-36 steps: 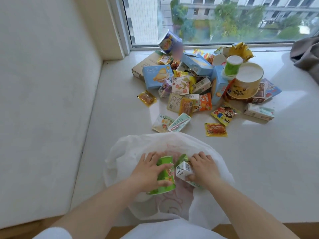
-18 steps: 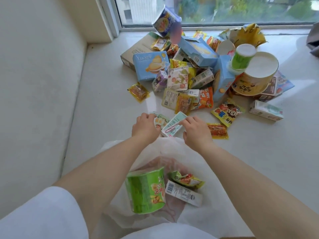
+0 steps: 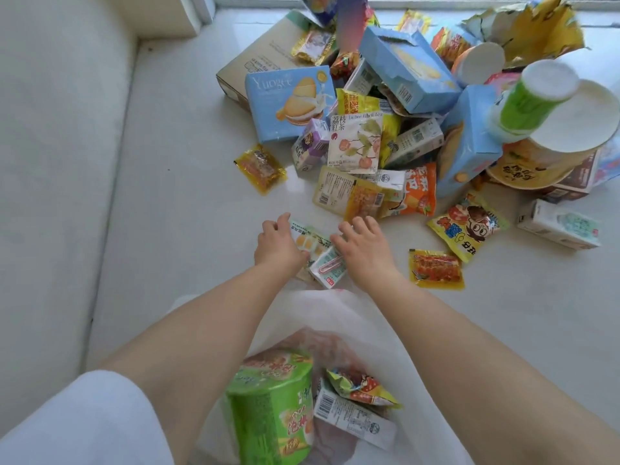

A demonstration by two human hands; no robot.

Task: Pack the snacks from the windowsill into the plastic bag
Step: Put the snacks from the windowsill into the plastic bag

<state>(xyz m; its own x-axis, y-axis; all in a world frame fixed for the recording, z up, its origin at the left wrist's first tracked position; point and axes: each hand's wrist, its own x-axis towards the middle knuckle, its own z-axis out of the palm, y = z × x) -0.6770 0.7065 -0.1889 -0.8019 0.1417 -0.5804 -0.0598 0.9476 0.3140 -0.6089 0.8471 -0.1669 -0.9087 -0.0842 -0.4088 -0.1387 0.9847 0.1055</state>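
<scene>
Two flat packets lie side by side on the windowsill (image 3: 161, 250), directly under the hands. The left hand (image 3: 278, 246) rests on the pale packet printed with yellow pieces (image 3: 310, 241), fingers curled over its left edge; whether it actually grips cannot be told. The right hand (image 3: 364, 248) has spread, slightly bent fingers over the white packet with a pink stripe (image 3: 328, 268), and its hold is likewise unclear.

Just right of the right hand lies one glossy orange-red sachet (image 3: 435, 269); beyond that, one yellow cartoon-printed pouch (image 3: 468, 224) and one white carton (image 3: 558, 224). Left of and beyond the left hand sits one crinkled yellow sachet (image 3: 261, 168). Past both hands is the heap: three light-blue cardboard boxes, the nearest showing sandwich biscuits (image 3: 290, 102), one wide paper noodle bowl (image 3: 567, 135) and one green cylindrical cup (image 3: 533, 95).

Nearer the body than the hands, the thin translucent white plastic bag (image 3: 365, 317) holds three items: a green cup (image 3: 271, 407), a foil pouch (image 3: 359, 387), a white carton (image 3: 352, 419).
</scene>
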